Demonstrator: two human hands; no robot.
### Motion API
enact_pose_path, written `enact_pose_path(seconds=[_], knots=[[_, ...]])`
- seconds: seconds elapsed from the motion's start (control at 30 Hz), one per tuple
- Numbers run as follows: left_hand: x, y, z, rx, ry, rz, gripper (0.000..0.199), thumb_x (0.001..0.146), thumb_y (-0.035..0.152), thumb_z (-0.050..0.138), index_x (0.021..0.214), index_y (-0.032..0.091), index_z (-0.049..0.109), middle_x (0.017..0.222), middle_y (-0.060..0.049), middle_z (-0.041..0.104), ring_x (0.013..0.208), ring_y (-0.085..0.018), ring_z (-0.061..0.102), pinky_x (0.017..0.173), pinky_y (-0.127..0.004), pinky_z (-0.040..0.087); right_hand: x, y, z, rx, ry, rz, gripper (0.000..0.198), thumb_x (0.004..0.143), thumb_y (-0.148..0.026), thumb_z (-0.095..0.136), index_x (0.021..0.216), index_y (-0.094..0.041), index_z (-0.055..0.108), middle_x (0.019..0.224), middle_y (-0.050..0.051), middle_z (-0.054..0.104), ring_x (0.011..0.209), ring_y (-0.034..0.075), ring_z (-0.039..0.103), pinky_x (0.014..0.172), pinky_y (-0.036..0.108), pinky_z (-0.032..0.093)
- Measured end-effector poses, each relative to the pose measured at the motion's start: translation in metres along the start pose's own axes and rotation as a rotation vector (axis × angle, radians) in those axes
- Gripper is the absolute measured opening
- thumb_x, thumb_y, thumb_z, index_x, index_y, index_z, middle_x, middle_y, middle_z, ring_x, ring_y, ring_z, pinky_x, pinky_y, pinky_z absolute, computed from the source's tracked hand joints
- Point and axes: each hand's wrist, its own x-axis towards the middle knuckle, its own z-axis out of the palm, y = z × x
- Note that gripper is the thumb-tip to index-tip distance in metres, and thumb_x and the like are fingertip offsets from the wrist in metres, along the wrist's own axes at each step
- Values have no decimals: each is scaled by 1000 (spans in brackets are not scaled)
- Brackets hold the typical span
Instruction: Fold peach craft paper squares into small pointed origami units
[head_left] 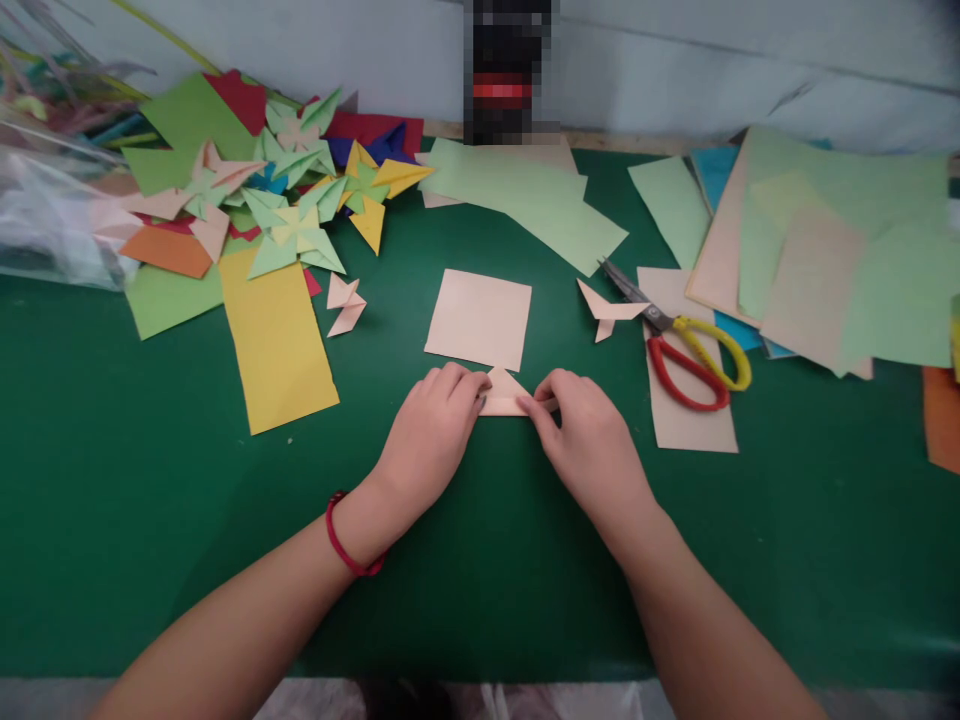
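Note:
Between my two hands a small peach paper (pixel 504 395), folded to a triangle with a flat lower band, lies on the green table. My left hand (pixel 441 415), with a red cord bracelet (pixel 346 545) at its wrist, pinches the left end of the fold. At the other end, thumb and fingers of my right hand (pixel 589 425) close on the right corner. Just beyond the fold lies a square peach sheet (pixel 480 318). Small folded peach pieces rest to the left (pixel 346 305) and to the right (pixel 609 310).
Scissors (pixel 660 320) with red and yellow handles lie across a peach strip (pixel 694 425) on the right. Stacked sheets (pixel 810 250) spread behind them. Folded paper stars (pixel 292 230), a yellow sheet (pixel 277 345) and a clear plastic bag (pixel 60 220) occupy the left.

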Motion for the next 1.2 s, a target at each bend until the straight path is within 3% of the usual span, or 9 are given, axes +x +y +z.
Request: enact_pose_path(seconds=[0.83, 1.2], knots=[[-1, 1, 0, 69, -38, -8, 20, 91, 15, 39, 105, 14, 53, 98, -8, 57, 86, -20, 51, 74, -33, 44, 2, -3, 2, 30, 9, 2, 17, 88, -25, 47, 73, -21, 41, 73, 4, 53, 70, 18, 48, 61, 29, 37], [1, 1, -1, -89, -54, -62, 19, 92, 16, 39, 102, 15, 54, 99, -7, 56, 90, -19, 50, 78, -34, 44, 0, -1, 1, 15, -14, 18, 19, 89, -27, 46, 73, -21, 40, 74, 3, 53, 72, 18, 47, 63, 29, 36]])
